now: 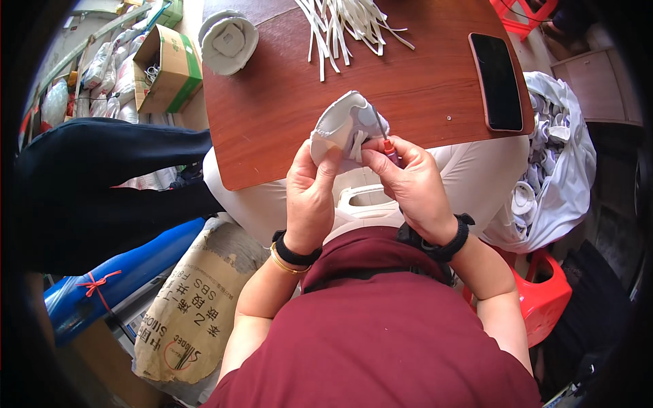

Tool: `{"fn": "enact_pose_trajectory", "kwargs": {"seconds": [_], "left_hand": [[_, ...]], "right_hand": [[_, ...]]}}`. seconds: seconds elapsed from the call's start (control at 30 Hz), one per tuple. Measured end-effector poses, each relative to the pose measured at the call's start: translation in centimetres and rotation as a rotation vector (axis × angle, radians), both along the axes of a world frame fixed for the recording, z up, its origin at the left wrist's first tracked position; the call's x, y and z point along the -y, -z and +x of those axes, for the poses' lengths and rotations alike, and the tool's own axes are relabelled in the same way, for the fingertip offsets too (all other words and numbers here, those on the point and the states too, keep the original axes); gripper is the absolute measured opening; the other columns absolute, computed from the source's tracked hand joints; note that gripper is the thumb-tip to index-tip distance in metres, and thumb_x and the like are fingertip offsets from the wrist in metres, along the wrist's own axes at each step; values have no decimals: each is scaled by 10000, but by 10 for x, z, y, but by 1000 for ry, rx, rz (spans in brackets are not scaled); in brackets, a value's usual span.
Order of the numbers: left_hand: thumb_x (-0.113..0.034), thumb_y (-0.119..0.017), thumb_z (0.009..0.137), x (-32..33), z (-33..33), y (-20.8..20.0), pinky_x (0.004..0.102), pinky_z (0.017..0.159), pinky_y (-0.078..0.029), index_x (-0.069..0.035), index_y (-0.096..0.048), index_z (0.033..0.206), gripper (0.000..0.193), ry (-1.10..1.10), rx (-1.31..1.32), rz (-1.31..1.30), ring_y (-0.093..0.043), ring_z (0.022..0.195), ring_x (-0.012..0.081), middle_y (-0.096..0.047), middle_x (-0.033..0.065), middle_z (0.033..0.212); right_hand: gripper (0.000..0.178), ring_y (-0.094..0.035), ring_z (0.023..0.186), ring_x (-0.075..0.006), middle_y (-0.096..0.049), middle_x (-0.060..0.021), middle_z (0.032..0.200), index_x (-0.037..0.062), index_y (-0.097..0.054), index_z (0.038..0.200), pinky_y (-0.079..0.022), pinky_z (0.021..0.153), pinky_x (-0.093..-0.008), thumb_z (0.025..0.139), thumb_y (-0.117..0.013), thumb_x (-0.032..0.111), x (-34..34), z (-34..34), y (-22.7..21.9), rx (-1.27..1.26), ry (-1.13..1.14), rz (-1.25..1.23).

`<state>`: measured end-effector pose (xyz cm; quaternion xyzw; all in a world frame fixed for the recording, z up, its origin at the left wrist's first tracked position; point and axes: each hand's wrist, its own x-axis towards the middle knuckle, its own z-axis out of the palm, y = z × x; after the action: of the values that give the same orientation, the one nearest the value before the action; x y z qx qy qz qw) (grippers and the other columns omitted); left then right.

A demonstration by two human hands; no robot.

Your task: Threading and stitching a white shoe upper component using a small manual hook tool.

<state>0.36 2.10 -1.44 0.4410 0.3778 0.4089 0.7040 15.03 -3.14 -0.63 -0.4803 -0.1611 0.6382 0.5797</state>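
Note:
Just above the table's near edge, my left hand (312,187) is closed on the side of a small white-and-grey shoe upper (335,122), thumb on the near face. My right hand (407,178) is closed at the upper's other side. It grips a red-handled awl (390,147), whose thin metal shaft points up past the upper; whether the tip is hooked cannot be seen. Beside my right fingertips, a short white lace (357,145) hangs at the upper's front. My right fingers partly hide the lace's end.
On the brown table (272,122) lie a bundle of white laces (340,34), stacked pale uppers (228,42) and a dark-screened phone (496,81). A white sack of uppers (554,163) sits above a red stool (544,292). Another person's dark-trousered leg (115,153) reaches in at left, near a cardboard box (163,68).

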Motion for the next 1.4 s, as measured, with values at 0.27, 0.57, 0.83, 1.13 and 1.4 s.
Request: {"fn": "enact_pose_trajectory", "kwargs": {"seconds": [0.27,0.57,0.83,1.13,1.4], "left_hand": [[-146,-550,1008,0,-1,1,281,948,-459,-20,-553,1267,288,60,58,2,-569,1077,104,-630,40,1180],[-142,-540,1014,-2,6,-7,280,939,-458,-44,-564,1219,228,101,35,-34,-563,1037,94,-625,17,1138],[-163,-518,1025,2,8,-3,286,942,-470,-45,-537,1274,276,61,47,-33,-574,1065,103,-627,33,1161],[-147,-505,1024,5,8,-7,299,938,-472,-80,-516,1333,316,60,117,-105,-591,1081,128,-609,35,1209],[-144,-552,1003,-13,-5,-16,227,795,-494,-43,-567,1201,224,-31,-48,-121,-616,933,76,-658,14,1073]], "right_hand": [[166,-455,645,4,-574,65,753,14,-674,1008,-378,567,-181,929,-679,160,-2,6,-2,-133,21,-2],[150,-367,543,7,-516,81,681,47,-664,984,-294,489,-180,918,-677,182,-13,32,-2,-99,-275,-113],[176,-405,619,8,-559,61,789,16,-636,1053,-339,512,-176,971,-602,168,-5,11,1,-96,-75,-25],[180,-405,610,12,-566,59,799,23,-635,1051,-336,502,-177,991,-581,183,-4,5,8,-158,19,5],[165,-528,661,-62,-594,-7,809,-4,-660,953,-459,590,-226,908,-689,151,0,16,-1,552,8,173]]}}
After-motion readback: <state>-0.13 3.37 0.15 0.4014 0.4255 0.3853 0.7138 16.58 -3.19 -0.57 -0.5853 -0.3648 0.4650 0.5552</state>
